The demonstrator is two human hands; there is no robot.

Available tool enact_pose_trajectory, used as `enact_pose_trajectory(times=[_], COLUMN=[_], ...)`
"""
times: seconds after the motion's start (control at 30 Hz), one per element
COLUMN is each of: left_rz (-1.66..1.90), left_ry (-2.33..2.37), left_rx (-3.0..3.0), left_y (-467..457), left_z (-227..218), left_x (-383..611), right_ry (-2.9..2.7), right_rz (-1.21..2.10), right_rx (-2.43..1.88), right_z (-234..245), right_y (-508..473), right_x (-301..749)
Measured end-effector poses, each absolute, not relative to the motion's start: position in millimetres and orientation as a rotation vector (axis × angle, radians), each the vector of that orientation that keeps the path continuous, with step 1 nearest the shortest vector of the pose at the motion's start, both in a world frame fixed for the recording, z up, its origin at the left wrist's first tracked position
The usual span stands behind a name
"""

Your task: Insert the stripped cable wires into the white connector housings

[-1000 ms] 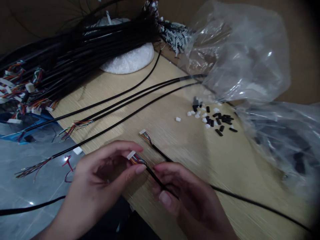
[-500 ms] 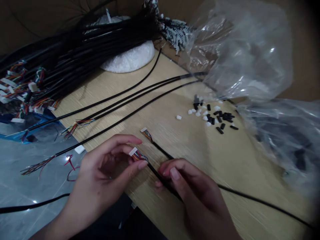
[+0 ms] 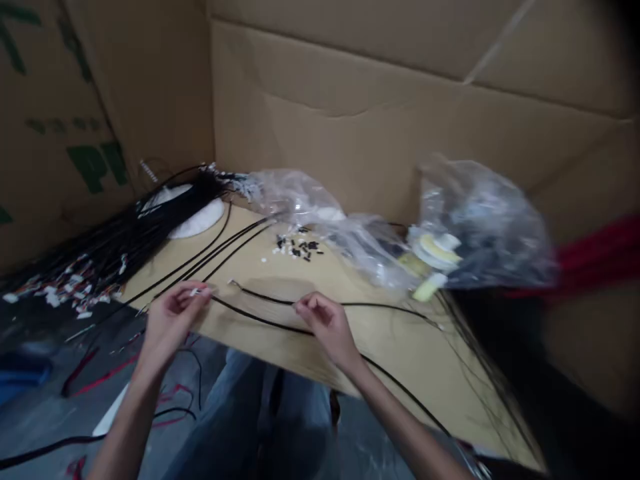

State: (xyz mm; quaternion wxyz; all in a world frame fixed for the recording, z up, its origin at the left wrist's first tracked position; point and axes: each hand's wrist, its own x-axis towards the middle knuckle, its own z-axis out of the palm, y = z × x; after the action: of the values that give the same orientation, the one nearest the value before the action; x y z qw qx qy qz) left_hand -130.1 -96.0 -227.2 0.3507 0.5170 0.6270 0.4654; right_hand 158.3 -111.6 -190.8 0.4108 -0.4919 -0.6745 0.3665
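Here's the left hand [image 3: 174,317], over the near edge of the tabletop [image 3: 395,353], fingertips pinched closed on a small white connector [image 3: 196,292], tiny from up here but plainly at the tips! From that pinch a black cable [image 3: 260,321] sweeps right across the pale wood and into the right hand [image 3: 323,325], mid-frame, its fingers curled in and closed on the line. Just above, a second black cable [image 3: 350,305] starts from a small pale end [image 3: 231,282] and runs right past those same fingers, close enough that I can't tell whether the hand has that one too.

Moving out, three more black cables [image 3: 210,250] fan across the tabletop toward the upper left. Behind them, a thick bundle of black cables [image 3: 170,223] drapes over a white round mound [image 3: 200,223], its colored wire ends spilling out at the left. Up the middle, a little scatter of white and black connector pieces [image 3: 297,248] sits on the wood, right by a clear plastic bag [image 3: 300,197]. To the right, a second clear bag [image 3: 480,227] bulges with a yellowish roll [image 3: 435,250] at its edge. Tall cardboard walls [image 3: 350,93] wrap the whole scene, and red and black wires [image 3: 170,400] lie on the floor at lower left!
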Motion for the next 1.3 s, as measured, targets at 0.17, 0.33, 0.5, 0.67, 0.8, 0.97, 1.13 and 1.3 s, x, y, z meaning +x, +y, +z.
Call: enact_pose_trajectory(times=[0.17, 0.33, 0.5, 0.67, 0.8, 0.97, 1.13, 1.3], left_rz=[0.996, 0.983, 0.736, 0.623, 0.635, 0.796, 0.756, 0.547], left_ry=[1.910, 1.704, 1.201, 0.954, 0.888, 0.929, 0.937, 1.032], left_rx=[1.713, 2.355, 2.666, 2.728, 2.727, 2.689, 2.680, 2.651], left_y=[-90, -69, -32, -22, -27, -23, -10, -3], left_z=[-207, -210, -226, -237, -240, -228, -194, -178], left_x=[-148, -83, -28, -26, -30, -56, -113, -153], right_ry=[-1.680, -1.691, -1.722, -1.689, -1.761, -1.890, -1.989, -2.045], right_rz=[0.429, 0.107, -0.015, -0.026, 0.017, 0.033, 0.057, 0.137], right_rx=[-1.476, -1.658, -1.814, -1.957, -1.979, -1.952, -1.880, -1.800], right_z=[-193, -207, -224, -223, -207, -182, -165, -162], right_y=[-153, -202, -242, -243, -234, -223, -200, -160], right_x=[224, 252, 255, 259, 258, 250, 233, 209])
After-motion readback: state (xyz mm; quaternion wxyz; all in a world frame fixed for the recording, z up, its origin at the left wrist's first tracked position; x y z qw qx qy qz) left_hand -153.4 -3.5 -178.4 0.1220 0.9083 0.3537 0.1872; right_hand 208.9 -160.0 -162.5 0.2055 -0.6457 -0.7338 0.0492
